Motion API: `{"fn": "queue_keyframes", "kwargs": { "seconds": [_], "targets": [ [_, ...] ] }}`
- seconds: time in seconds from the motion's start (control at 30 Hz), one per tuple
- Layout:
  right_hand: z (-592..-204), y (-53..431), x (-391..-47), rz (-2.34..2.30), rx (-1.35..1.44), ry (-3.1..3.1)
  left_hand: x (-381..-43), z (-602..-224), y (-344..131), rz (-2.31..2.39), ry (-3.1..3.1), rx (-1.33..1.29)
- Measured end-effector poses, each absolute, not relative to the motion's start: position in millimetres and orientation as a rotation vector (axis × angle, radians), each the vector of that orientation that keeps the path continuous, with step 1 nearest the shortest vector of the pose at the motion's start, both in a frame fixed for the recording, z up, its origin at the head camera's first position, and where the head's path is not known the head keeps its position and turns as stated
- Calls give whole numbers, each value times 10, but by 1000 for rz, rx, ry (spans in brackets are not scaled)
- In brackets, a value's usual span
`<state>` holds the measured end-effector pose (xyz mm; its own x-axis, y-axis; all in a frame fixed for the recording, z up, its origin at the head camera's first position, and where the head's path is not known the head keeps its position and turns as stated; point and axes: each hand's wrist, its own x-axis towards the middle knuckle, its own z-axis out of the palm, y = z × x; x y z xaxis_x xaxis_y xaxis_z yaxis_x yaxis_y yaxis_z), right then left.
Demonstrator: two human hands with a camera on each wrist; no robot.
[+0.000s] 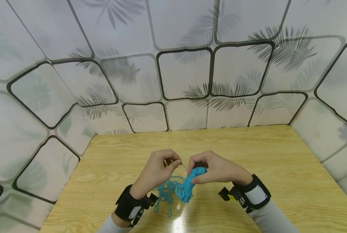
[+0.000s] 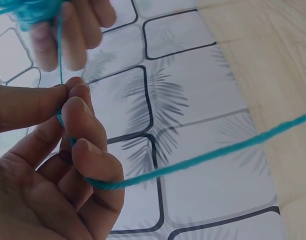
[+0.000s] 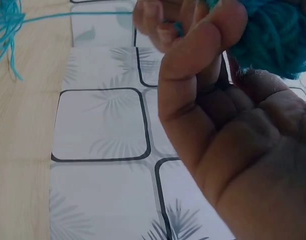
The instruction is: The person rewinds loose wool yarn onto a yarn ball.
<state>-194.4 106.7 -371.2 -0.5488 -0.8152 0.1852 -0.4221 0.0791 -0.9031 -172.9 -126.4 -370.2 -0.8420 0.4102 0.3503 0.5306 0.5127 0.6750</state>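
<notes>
Nearest, a pale grey left sleeve [image 1: 110, 226] and a pale grey right sleeve [image 1: 273, 215] end at black wrist straps [image 1: 122, 205] bearing small dark devices. Just beyond, a loose tangle of thin blue yarn [image 1: 166, 187] lies on the tabletop, to the left of a thick blue yarn bundle [image 1: 188, 185], bound crosswise round its middle and looped at its ends. The bundle sits between the two hands — its long axis slants from near left to far right, and the right hand [image 1: 221, 168] is the nearer, its fingers curled over the far right end with the thumb on the near side. Whether the near end touches the tabletop, I cannot tell. From the left hand's [image 1: 158, 170] fingertips, the bundle lies near and to the right; that thumb and forefinger pinch a single blue strand [image 2: 193, 162], the other fingers bent beneath. One short, straight stretch of it spans the gap toward the bundle beside the right fingers, while the remainder passes across the left fingers and off toward the tangle. Farther out stretches the pale wood-grain tabletop [image 1: 249, 149] — and behind it stands a white wall covering [image 1: 185, 74] printed with grey leaves and dark rounded frames.
</notes>
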Motion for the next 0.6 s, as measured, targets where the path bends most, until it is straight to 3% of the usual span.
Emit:
{"fn": "queue_keyframes", "kwargs": {
  "seconds": [0.6],
  "targets": [
    [-3755, 1038, -1989, -1262, -992, 2568, -1617, -3618, -1245, -1140, -2551, -864]
  ]
}}
